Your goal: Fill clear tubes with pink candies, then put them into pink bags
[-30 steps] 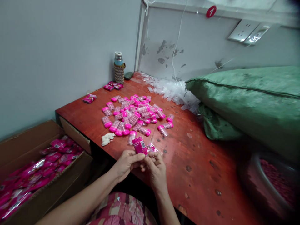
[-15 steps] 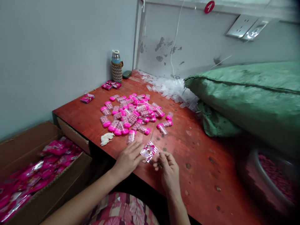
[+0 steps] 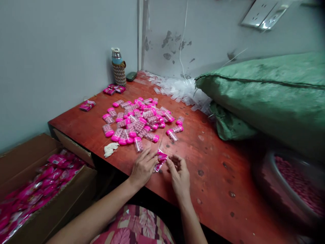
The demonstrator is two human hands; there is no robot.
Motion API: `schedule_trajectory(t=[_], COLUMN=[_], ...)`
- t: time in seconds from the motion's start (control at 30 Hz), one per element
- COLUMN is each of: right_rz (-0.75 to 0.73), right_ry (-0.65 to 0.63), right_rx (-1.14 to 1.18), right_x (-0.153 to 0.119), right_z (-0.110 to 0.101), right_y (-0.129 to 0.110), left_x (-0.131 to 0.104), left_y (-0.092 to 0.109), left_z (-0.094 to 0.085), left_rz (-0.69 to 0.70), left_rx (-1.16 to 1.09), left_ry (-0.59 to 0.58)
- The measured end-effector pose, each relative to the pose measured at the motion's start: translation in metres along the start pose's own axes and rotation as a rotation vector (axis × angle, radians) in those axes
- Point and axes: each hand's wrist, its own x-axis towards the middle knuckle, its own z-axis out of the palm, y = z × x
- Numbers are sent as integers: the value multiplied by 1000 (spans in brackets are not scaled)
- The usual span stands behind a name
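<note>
A small shiny pink packet (image 3: 160, 160) is held between my two hands near the table's front edge. My left hand (image 3: 144, 166) has its fingers on the packet's left side. On the right side, my right hand (image 3: 179, 173) pinches the packet's edge between thumb and fingers. Just beyond the hands lies a loose pile of small clear bottles (image 3: 138, 123) with bright pink caps and pink balls inside. One bottle (image 3: 138, 144) lies close to my left fingertips. A crumpled white piece (image 3: 111, 149) rests left of it.
An open carton (image 3: 76, 196) of pink packets stands at lower left. Green sacks (image 3: 266, 84) and a tub of pink pieces (image 3: 297, 183) are at right. Farther back are clear plastic pieces (image 3: 182, 89), a flask (image 3: 118, 69) and flat pink packs (image 3: 87, 105) on the red table (image 3: 213, 189).
The view has shifted slightly, so the scene sits farther left and higher. The packet has turned between my hands and looks narrower. My right fingers have closed in on its edge.
</note>
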Motion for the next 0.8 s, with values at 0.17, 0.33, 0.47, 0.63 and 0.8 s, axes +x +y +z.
schedule_trajectory(t=[0.17, 0.33, 0.47, 0.63, 0.8], right_rz=[76, 116, 50, -295, -287], right_ry=[-106, -284, -448, -168, -76], right_rx=[185, 224, -71, -854, -1285], right_x=[7, 12, 28, 73, 114], right_z=[7, 1, -6, -4, 8], right_y=[-4, -15, -24, -37, -33], left_x=[-1, 7, 11, 9, 9], left_y=[10, 20, 17, 17, 19], left_z=[-2, -11, -15, -16, -24], left_rz=[94, -426, -714, -824, -896], left_rx=[102, -357, -618, -680, -874], left_ry=[-16, -196, -261, -113, 16])
